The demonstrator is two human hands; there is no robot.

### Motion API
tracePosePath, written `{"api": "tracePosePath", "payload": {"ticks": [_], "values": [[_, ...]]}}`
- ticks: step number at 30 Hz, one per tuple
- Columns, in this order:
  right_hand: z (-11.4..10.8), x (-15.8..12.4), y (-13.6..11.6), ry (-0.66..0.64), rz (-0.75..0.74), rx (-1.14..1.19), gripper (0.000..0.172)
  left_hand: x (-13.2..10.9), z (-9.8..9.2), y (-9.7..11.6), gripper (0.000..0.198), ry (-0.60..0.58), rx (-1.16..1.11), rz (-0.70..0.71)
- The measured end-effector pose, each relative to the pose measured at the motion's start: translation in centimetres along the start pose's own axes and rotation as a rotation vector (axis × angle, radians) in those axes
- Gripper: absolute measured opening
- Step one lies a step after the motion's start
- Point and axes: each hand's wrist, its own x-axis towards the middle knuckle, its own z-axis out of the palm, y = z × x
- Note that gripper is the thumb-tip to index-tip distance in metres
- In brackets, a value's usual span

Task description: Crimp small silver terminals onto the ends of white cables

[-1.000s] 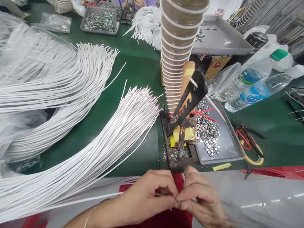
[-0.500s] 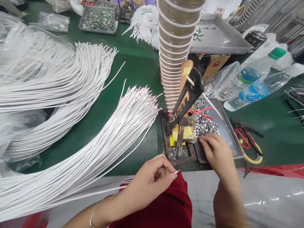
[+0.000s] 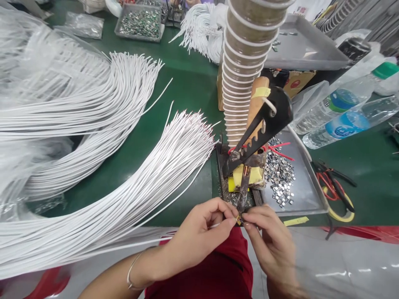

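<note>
My left hand (image 3: 208, 226) is closed in a pinch on the end of a white wire (image 3: 214, 225). My right hand (image 3: 271, 238) pinches just beside it, and whatever its fingertips hold is too small to make out. Both sets of fingertips meet at the low end of a soldering iron (image 3: 244, 193), which points down. The iron has a wooden handle with yellow tape and is fixed in a black notched metal holder (image 3: 262, 137). To the left lies a thick bundle of white wires (image 3: 162, 166) with reddish tips.
Right of the iron, a grey tray (image 3: 307, 199) holds many small metal pieces (image 3: 282, 174). A ribbed hose (image 3: 249, 62) rises behind the iron. Pliers (image 3: 335, 182), a yellow tape roll (image 3: 341, 215) and plastic bottles (image 3: 350, 124) are farther right. More wires (image 3: 124, 95) lie left.
My right hand has moved left and down from beside the small dark tray to my left fingertips. My left hand has shifted slightly right and up to the iron's tip. The view has shifted slightly.
</note>
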Motion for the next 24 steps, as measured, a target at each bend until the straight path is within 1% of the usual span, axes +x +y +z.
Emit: {"api": "tracePosePath", "payload": {"ticks": [3,6,8,10,14,17,22,24], "values": [[0.1,-0.1,-0.2,0.028,-0.011,-0.040,0.034,0.0,0.1,0.1,0.013,0.014,-0.045,0.030],[0.1,-0.4,-0.3,0.090,-0.033,-0.175,0.037,0.1,0.2,0.2,0.012,0.022,-0.087,0.052],[0.2,-0.6,-0.3,0.153,-0.046,-0.228,0.033,0.2,0.1,0.2,0.012,0.026,-0.105,0.049],[0.4,-0.7,-0.4,0.182,-0.063,-0.243,0.029,0.5,0.1,0.3,0.012,0.036,-0.118,0.043],[0.6,-0.3,-0.7,0.162,-0.100,-0.301,0.028,0.7,0.0,0.6,0.012,0.039,-0.126,0.045],[0.7,-0.1,-0.9,0.176,-0.126,-0.344,0.026,0.6,0.0,0.9,0.012,0.035,-0.129,0.043],[0.7,-0.3,-0.9,0.163,-0.154,-0.389,0.025,0.5,0.1,1.3,0.013,0.049,-0.123,0.019],[0.7,-0.5,-0.9,0.156,-0.157,-0.394,0.025,0.5,0.1,1.3,0.012,0.050,-0.095,0.038]]}}
